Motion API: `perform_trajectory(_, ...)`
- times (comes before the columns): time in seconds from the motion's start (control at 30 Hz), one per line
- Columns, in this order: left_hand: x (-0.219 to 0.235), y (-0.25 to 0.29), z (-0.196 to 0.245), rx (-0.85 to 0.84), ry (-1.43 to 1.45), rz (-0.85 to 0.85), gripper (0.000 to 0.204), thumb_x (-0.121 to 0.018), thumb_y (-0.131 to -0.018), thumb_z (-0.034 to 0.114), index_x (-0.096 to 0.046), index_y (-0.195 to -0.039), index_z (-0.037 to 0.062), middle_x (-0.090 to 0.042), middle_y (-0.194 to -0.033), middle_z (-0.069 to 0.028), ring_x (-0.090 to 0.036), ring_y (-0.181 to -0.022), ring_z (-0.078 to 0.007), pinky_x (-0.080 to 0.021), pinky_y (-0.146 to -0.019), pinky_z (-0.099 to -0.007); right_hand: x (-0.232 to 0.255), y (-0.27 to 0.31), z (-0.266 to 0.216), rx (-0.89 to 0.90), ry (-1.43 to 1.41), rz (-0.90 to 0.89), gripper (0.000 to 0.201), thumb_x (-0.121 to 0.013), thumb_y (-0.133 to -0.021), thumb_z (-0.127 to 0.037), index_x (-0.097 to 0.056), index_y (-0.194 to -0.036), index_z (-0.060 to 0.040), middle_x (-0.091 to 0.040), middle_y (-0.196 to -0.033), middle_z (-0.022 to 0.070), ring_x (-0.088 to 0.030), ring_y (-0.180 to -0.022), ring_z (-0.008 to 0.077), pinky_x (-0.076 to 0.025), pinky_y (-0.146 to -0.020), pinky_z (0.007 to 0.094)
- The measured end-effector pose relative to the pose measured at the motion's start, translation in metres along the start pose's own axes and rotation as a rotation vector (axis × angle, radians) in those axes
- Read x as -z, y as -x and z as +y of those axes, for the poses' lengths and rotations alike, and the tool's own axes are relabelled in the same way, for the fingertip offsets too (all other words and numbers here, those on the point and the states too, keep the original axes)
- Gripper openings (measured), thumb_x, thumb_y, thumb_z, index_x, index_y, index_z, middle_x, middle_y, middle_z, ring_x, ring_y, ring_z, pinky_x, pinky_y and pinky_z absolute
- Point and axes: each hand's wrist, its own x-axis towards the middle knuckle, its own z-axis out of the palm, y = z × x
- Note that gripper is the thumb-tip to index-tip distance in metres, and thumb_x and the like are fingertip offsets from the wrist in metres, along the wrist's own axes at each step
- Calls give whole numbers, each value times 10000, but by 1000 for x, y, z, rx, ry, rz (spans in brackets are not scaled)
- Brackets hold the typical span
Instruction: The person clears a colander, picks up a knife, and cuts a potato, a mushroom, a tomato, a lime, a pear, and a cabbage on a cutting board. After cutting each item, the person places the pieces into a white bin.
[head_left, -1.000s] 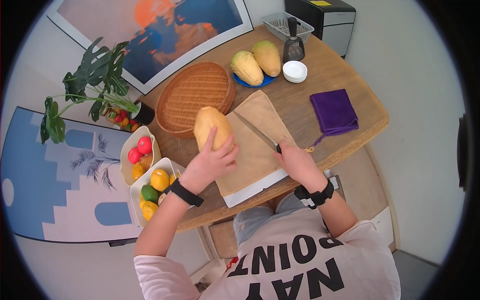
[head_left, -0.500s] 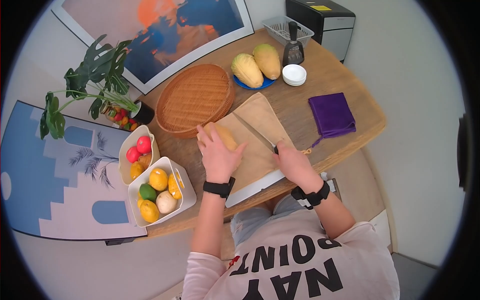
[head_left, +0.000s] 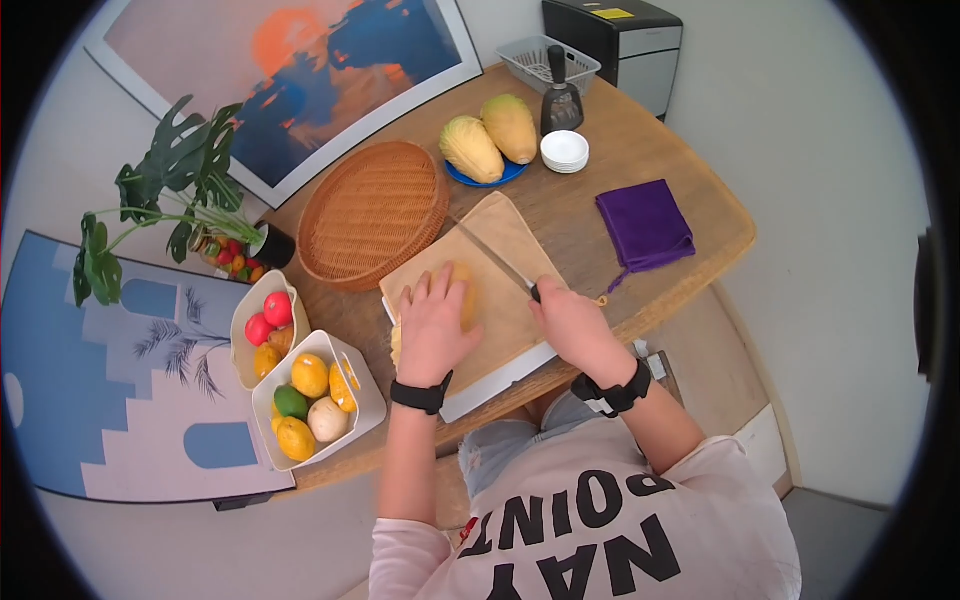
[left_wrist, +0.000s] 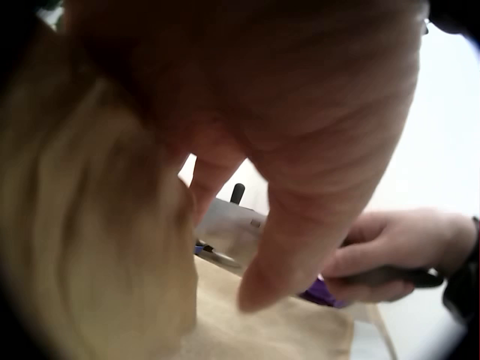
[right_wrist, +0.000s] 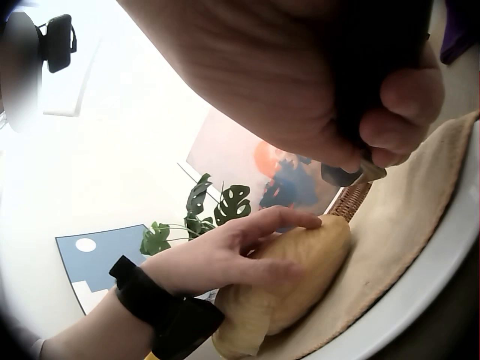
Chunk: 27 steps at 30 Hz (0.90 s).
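Note:
A pale yellow napa cabbage (head_left: pixel 464 298) lies on a tan cloth (head_left: pixel 510 330) spread over a white board (head_left: pixel 500 384). My left hand (head_left: pixel 433 322) holds it from above, covering most of it in the head view. Seen from the right wrist, the thumb lies along the near side of the cabbage (right_wrist: pixel 304 281) and the fingers reach over its top. My right hand (head_left: pixel 574 326) grips a kitchen knife (head_left: pixel 498 260) by its black handle. The blade points away over the cloth, to the right of the cabbage; in the left wrist view the blade (left_wrist: pixel 229 231) looks broad.
A round wicker basket (head_left: pixel 375 215) stands beyond the board. Two more cabbages (head_left: pixel 472 150) sit on a blue plate (head_left: pixel 515 172), near white bowls (head_left: pixel 565 150). A purple cloth (head_left: pixel 645 225) lies at right. Left are bins of produce (head_left: pixel 370 400) and a potted plant (head_left: pixel 270 245).
My left hand has lowered the cabbage from a raised, tilted position beside the basket onto the cloth, shifting it right and nearer. My right hand keeps its grip on the knife.

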Motion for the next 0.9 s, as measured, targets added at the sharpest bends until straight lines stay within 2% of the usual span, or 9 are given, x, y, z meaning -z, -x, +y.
perform_trajectory(0.03, -3, -4, 4, 11, -16, 49, 533, -767, -723, 177, -597, -1215, 63, -529, -1413, -133, -506, -1238, -367, -410, -1027, -470, 0, 1, -2, 18, 15, 12, 221, -582, -973, -210, -511, -1053, -17, -684, -855, 234, -675, -818, 433, -532, -683, 523)
perform_trajectory(0.13, -9, -13, 14, 125, -57, 51, 449, -783, -737, 196, -610, -1127, 55, -583, -1291, -125, -538, -1165, -329, -427, -976, -459, 8, 6, -12, 54, 48, -4, 215, -582, -973, -203, -494, -1069, -31, -682, -843, 212, -674, -801, 420, -531, -666, 514)
perform_trajectory(0.23, -15, -11, 13, 154, -50, 160, 467, -796, -733, 204, -603, -1129, 48, -582, -1235, -133, -548, -1110, -332, -435, -958, -463, 10, 8, -18, 123, 35, 105, 211, -582, -971, -200, -485, -1069, -40, -683, -845, 201, -671, -786, 412, -528, -657, 508)
perform_trajectory(0.33, -10, -8, 17, 137, -75, 153, 481, -808, -721, 192, -604, -1133, 51, -575, -1247, -136, -548, -1117, -340, -440, -956, -451, 8, 3, -18, 133, 15, 95, 212, -580, -971, -204, -482, -1059, -38, -681, -843, 203, -668, -776, 413, -522, -654, 512)
perform_trajectory(0.43, -10, -8, 13, 115, -63, 122, 543, -821, -696, 168, -586, -1178, 79, -558, -1265, -135, -546, -1124, -351, -440, -959, -469, -1, 0, -16, 92, 25, -2, 208, -584, -966, -199, -489, -1048, -32, -678, -825, 204, -668, -786, 415, -520, -655, 512)
perform_trajectory(0.63, -10, 2, 24, 207, -311, -2, 692, -825, -641, 103, -527, -1264, 144, -524, -1311, -160, -563, -1084, -365, -452, -895, -513, -6, 5, -2, 68, 67, -86, 196, -586, -953, -192, -508, -1015, -23, -678, -805, 212, -668, -811, 419, -520, -680, 513)
perform_trajectory(0.73, 3, 7, 26, 196, -205, -83, 626, -793, -678, 65, -519, -1238, 124, -529, -1276, -186, -562, -1062, -393, -449, -855, -535, 7, 11, -3, 72, 93, -127, 202, -593, -942, -193, -527, -1024, -21, -681, -817, 219, -671, -824, 416, -519, -692, 514)
perform_trajectory(0.9, 22, 21, 28, 179, -138, -184, 672, -811, -636, 79, -523, -1240, 134, -547, -1175, -147, -590, -1007, -366, -459, -837, -514, 25, 18, 1, 92, 99, -162, 187, -610, -928, -194, -575, -1024, -37, -686, -830, 209, -673, -844, 411, -522, -710, 515)
